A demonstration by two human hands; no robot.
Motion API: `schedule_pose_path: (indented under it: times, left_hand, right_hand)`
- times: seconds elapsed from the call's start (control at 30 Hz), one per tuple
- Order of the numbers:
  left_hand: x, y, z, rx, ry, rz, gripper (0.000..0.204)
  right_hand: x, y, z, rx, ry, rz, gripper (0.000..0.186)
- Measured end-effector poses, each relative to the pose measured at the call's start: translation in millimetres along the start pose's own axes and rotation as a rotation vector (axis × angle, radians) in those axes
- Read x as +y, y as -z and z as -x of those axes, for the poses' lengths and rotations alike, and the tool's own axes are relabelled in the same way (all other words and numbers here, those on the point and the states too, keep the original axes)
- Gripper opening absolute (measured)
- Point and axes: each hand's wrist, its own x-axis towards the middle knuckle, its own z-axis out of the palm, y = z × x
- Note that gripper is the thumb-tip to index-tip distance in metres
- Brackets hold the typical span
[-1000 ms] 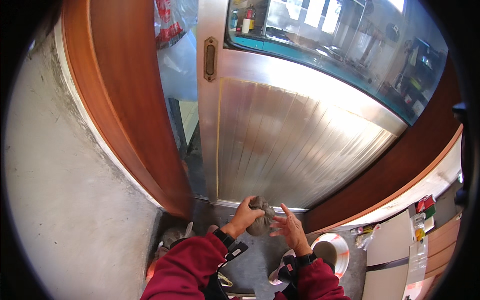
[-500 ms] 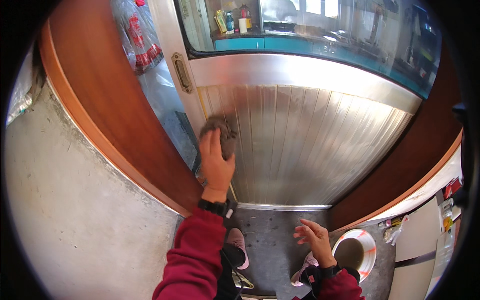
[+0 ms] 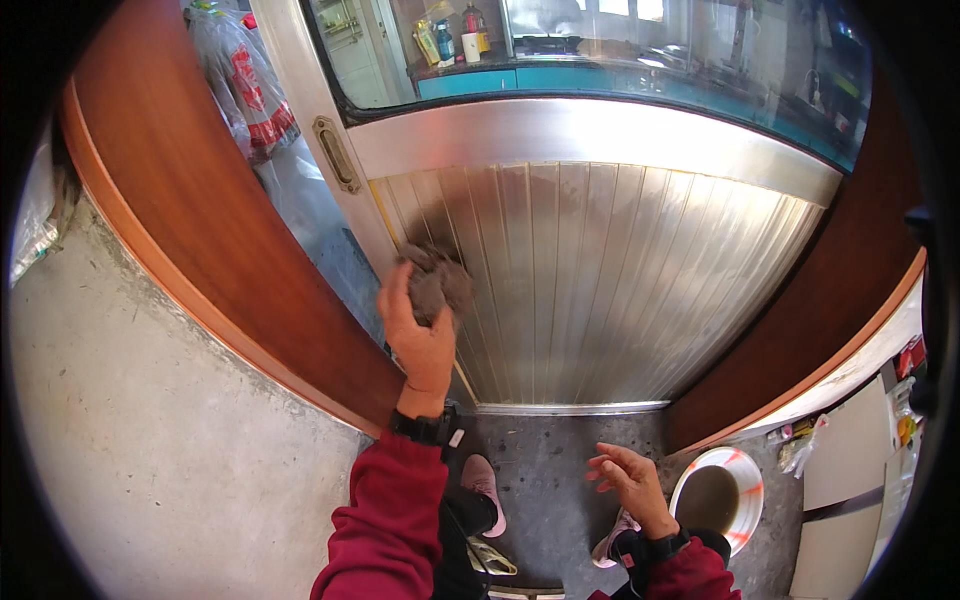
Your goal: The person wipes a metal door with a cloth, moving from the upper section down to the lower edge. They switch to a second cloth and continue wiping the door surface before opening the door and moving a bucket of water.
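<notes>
Left hand (image 3: 416, 340) grips a crumpled grey-brown cloth (image 3: 442, 288) at the left side of a ribbed silver metal door (image 3: 590, 285).
It reaches forward; the empty right hand (image 3: 634, 484) hangs lower, fingers loosely bent.

Pale wall (image 3: 170, 420), grey floor (image 3: 545, 500), brown frame (image 3: 215, 230), teal cabinets (image 3: 565, 79) beyond

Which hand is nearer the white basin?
Right. The right hand appears just left of the basin; the left hand is farther off, holding a grey cloth at the door panel.
</notes>
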Motion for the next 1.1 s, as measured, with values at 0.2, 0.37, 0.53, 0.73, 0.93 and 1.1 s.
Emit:
schedule_pose_path:
  times: [0.2,0.37,0.53,0.73,0.93,1.1]
  left_hand:
    - [-17.0,-20.5,38.6,-0.157,-0.070,-0.190,0.072]
    - [-47.9,-21.9,110.0,-0.409,0.285,-0.113,0.060]
    - [-9.3,-6.8,47.2,-0.245,0.118,0.004,0.051]
    - [46.4,-16.8,-51.5,0.031,-0.177,-0.055,0.063]
    - [5.9,-42.8,47.8,-0.155,-0.111,-0.172,0.068]
    - [-23.2,-47.6,123.5,-0.338,0.103,-0.071,0.062]
  right_hand:
    - [4.1,4.1,2.2,0.001,-0.031,0.046,0.039]
    - [4.1,-0.9,3.2,-0.052,-0.004,0.043,0.040]
    - [0.0,-2.6,4.4,-0.055,0.004,0.063,0.040]
    - [5.2,-0.8,3.6,-0.052,0.042,0.102,0.039]
    - [17.6,1.3,9.0,-0.057,0.060,0.138,0.039]
    - [21.7,4.1,9.3,-0.078,0.075,0.179,0.039]
